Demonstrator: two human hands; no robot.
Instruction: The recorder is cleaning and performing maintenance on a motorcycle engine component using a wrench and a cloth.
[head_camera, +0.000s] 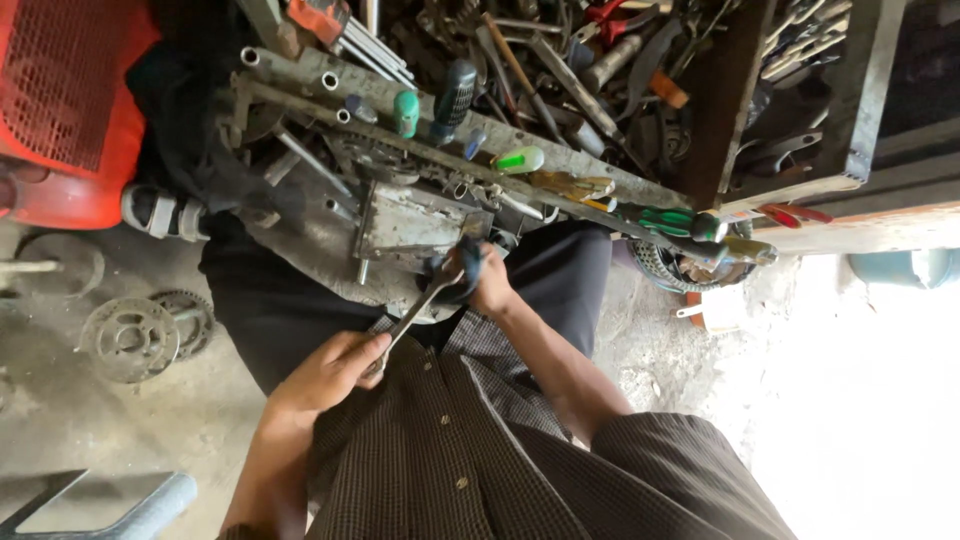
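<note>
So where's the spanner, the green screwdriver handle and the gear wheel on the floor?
spanner (418, 312), head view, middle of its metal shaft.
green screwdriver handle (405, 112), head view, middle of the handle.
gear wheel (128, 339), head view, its flat face near the hub.

Two hands (335, 372), one wrench (415, 312), two sprockets (128, 338) on the floor.

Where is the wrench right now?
Head view, centre: the wrench runs from the left hand up to the right hand, below the metal plate.
</note>
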